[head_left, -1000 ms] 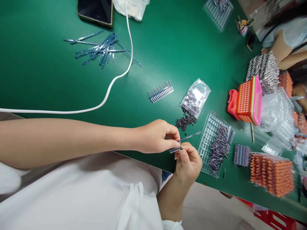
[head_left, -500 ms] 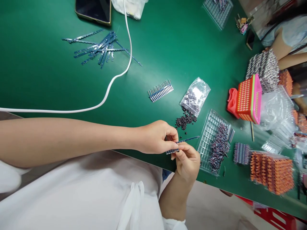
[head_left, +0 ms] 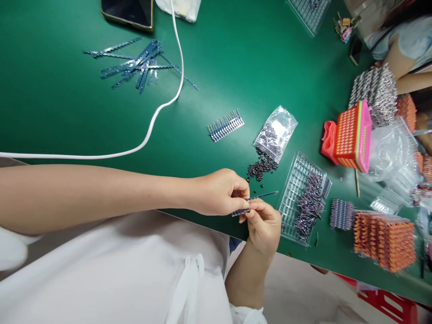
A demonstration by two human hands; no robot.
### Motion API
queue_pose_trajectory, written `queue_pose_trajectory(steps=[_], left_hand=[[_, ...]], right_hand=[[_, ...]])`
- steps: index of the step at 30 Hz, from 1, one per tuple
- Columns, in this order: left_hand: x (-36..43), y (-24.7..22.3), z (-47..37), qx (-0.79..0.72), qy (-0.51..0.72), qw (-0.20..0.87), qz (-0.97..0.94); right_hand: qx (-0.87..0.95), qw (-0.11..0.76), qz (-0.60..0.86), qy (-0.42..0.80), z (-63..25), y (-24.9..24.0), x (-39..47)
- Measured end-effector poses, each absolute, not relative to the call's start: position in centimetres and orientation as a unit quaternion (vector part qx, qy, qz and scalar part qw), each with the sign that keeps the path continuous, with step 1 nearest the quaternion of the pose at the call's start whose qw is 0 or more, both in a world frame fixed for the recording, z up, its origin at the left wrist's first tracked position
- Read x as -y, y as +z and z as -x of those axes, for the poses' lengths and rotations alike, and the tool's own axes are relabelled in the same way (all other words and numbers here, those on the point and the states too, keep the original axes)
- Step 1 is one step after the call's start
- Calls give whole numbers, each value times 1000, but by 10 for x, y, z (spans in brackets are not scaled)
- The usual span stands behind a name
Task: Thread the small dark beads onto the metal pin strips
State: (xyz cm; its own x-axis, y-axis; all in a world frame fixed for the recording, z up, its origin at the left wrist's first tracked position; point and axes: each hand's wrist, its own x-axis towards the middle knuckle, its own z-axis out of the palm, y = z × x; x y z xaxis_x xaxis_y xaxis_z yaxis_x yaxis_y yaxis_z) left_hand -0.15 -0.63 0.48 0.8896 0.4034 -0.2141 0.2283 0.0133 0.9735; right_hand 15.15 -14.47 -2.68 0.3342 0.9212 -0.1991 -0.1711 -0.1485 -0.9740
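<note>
A narrow blue metal strip (head_left: 265, 195) with a toothed edge lies across my fingers at the table's front edge. My left hand (head_left: 221, 193) is closed around it, thumb and fingers pinched together near its middle. From the right, my right hand (head_left: 266, 223) meets it, thumb and forefinger pinched at the strip beside the left fingertips. Any small piece between those fingers is too hidden to make out. Just beyond the hands is a loose pile of small black beads (head_left: 259, 169), by the mouth of a clear plastic bag (head_left: 276, 134) with more beads inside.
A strip with a row of pins (head_left: 225, 126) lies behind. More blue strips (head_left: 135, 65) are heaped by a white cable (head_left: 153, 121) and a phone (head_left: 128, 12). Rightward are a clear tray (head_left: 289, 211) of pinned parts, orange stacks (head_left: 384, 240) and baskets (head_left: 351, 135). A person sits at far right.
The view has shifted slightly. Both hands keep the same pinching hold on the blue strip, with hardly any visible movement.
</note>
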Motion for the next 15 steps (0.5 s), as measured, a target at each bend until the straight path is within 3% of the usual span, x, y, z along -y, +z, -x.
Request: queue_pose_trajectory(steps=[15], left_hand=[[6,4,0,-231,58,678,-696]], right_hand=[[312,571,594,473,-149,-27,146]])
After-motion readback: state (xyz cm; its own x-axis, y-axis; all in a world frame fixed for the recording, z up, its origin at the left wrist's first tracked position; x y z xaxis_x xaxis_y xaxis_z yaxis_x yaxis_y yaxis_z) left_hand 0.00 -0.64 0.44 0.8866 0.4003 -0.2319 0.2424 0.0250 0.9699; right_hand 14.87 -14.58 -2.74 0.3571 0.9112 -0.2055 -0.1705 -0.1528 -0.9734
